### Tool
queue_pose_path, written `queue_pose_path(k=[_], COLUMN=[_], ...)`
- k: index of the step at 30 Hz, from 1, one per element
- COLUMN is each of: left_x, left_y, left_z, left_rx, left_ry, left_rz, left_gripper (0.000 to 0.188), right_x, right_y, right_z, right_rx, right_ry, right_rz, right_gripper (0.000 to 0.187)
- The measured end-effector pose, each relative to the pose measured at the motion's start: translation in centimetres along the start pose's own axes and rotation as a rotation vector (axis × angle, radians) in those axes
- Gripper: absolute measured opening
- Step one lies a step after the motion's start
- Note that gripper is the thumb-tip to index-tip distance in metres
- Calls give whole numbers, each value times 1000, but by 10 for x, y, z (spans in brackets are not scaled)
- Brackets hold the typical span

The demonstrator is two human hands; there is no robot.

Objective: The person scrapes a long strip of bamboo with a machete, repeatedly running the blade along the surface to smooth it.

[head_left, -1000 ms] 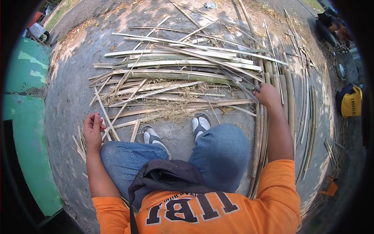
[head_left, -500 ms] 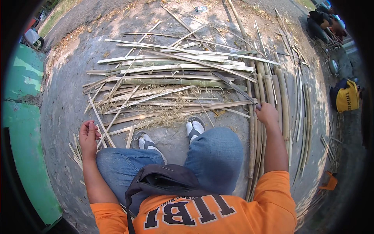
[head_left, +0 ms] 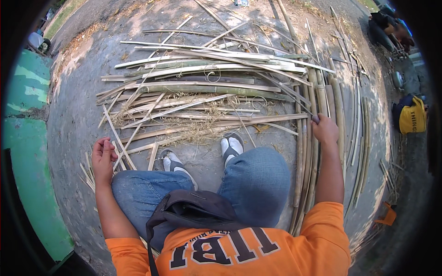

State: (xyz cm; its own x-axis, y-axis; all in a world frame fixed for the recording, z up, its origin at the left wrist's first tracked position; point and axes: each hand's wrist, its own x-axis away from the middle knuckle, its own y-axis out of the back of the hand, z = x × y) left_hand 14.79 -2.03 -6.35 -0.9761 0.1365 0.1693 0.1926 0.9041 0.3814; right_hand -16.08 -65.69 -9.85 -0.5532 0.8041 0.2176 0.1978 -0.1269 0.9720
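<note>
My right hand (head_left: 325, 129) is closed round the handle of a long dark-bladed knife (head_left: 297, 97). Its blade points away and to the left, over the ends of the split bamboo strips (head_left: 184, 86) piled across the ground before me. My left hand (head_left: 103, 158) hovers beside my left knee with its fingers loosely bent and apart, and I see nothing in it. Close by it lie several thin bamboo sticks (head_left: 86, 175), partly covered by the arm. Curly pale shavings (head_left: 186, 122) are scattered over the nearer strips.
Long round bamboo poles (head_left: 305, 170) lie lengthwise to my right, beside my right forearm. A green wall (head_left: 34, 170) borders the left. At the far right stand a yellow and dark bag (head_left: 411, 117) and an orange object (head_left: 387, 215). My sandalled feet (head_left: 231, 147) touch the pile's near edge.
My right hand with the knife has moved a little right and away from me. My left hand has risen slightly. The view has also shifted a little.
</note>
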Motion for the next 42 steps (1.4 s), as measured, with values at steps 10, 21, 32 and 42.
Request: queue_pose_path(k=[10,21,32,42], left_x=[-1,2,-1,4], left_y=[-5,5,6,4], left_z=[-4,7,9,3], left_rx=[-15,4,16,-96], left_ry=[5,2,21,45], left_rz=[29,37,50,9], left_gripper=[30,30,30,30], right_x=[-48,5,2,-28], right_y=[-5,54,-61,-181], right_z=[37,31,-16,118], right_rx=[86,356,-445,-514], right_ry=[132,408,163,395], right_rz=[95,403,50,30], right_gripper=[22,14,29,23])
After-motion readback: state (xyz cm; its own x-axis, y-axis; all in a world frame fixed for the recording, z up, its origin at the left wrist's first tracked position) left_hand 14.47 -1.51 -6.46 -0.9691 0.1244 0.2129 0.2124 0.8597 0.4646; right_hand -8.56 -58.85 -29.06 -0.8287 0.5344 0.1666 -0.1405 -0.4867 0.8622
